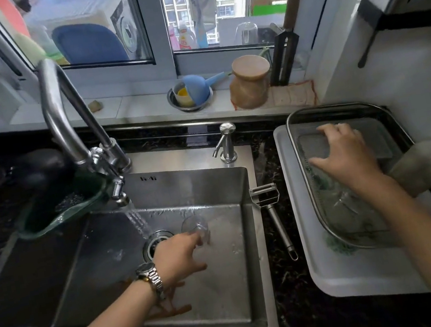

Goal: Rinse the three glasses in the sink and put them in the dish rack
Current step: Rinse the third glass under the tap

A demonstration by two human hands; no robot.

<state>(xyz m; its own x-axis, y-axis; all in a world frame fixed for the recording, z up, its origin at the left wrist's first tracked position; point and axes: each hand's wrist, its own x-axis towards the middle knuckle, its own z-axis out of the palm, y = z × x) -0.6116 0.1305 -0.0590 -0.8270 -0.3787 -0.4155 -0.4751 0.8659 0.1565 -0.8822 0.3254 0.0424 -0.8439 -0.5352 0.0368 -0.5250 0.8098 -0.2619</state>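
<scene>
From the head view, I see my left hand down in the sink, its fingers curled toward a clear glass that lies on its side on the sink floor, just right of the drain. The fingertips meet the near side of the glass; I cannot tell whether they grip it yet or only touch it. The tap runs, its stream falling just left of the glass, so I judge the glass lies there to be lifted into the water.

My right hand is well apart, over the rack on the white tray at the right. Its fingers are spread and hold nothing; they seem to rest on the rack's far part, probably to steady it. Something clear lies in the rack below that hand, too faint to name. I see no other glass plainly in the sink. A peeler lies on the table between sink and tray.
</scene>
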